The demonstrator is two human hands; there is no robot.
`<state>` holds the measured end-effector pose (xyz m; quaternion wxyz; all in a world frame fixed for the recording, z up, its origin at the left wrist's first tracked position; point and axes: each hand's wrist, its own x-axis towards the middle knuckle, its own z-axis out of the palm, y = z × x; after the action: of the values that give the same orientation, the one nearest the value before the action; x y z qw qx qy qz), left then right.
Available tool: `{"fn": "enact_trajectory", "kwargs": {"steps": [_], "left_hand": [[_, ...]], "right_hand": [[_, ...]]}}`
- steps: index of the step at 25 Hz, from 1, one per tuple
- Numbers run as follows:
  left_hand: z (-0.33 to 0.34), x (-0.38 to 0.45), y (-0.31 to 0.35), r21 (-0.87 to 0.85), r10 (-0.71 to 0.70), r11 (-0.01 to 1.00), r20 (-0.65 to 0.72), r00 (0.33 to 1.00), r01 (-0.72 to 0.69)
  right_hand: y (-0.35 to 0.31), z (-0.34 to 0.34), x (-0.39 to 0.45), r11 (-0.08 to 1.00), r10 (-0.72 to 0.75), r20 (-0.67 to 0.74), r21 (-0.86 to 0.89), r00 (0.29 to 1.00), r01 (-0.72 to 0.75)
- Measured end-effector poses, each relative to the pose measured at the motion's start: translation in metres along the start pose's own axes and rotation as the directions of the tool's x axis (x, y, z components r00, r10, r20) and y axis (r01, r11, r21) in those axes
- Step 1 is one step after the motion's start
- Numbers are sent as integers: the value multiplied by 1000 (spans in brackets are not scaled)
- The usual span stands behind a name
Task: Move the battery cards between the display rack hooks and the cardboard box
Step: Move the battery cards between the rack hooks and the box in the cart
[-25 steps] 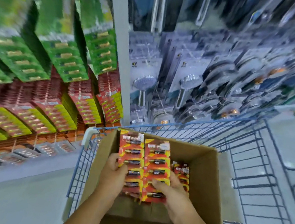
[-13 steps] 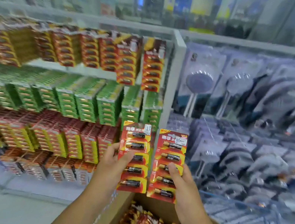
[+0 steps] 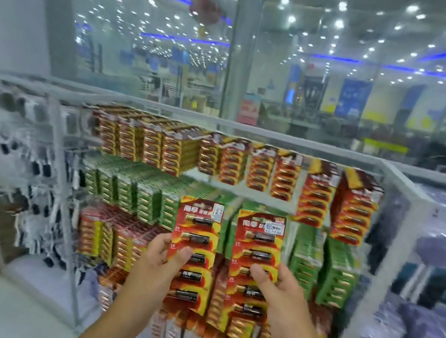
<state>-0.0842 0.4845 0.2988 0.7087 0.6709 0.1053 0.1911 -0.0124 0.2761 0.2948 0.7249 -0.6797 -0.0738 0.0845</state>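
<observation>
1. Big shop hall behind, ceiling lights, blurred; white display rack in front of me, full of hanging battery packs: red ones on the top row, green row under it, more red and yellow lower down.
2. My left hand is raised at chest height, forearm coming up from the bottom edge. Thumb lies across the front of the left battery card, fingers curled behind its left edge, pinching it.
3. My right hand mirrors it, thumb on the front of the right battery card, fingers behind its right edge, pinching.
4. Both cards upright, side by side, small gap between them, held in front of the green and red rows, not on any hook.
5. Each card shows five batteries in a column; the right one has a price sticker near the top.
</observation>
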Motion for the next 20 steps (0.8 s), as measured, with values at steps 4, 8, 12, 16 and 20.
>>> {"fn": "enact_trajectory", "kwargs": {"steps": [4,8,12,16,20], "left_hand": [[-96,48,22,-31,14,999,-4,1000,-14],[-177,101,42,-55,-12,998,25,1000,13],[-225,155,47,-51,-6,999,-3,1000,6],[-245,211,43,-46,-6,999,-14,1000,6],[-251,272,37,-44,2,999,-13,1000,-3]], "right_hand": [[-20,110,32,999,18,-5,49,1000,-17],[-31,200,63,995,42,-9,89,999,-41],[-26,257,98,995,11,-22,98,1000,-9],[-28,291,146,996,-1,-41,93,999,5],[-34,317,202,998,-57,-26,38,998,58]]}}
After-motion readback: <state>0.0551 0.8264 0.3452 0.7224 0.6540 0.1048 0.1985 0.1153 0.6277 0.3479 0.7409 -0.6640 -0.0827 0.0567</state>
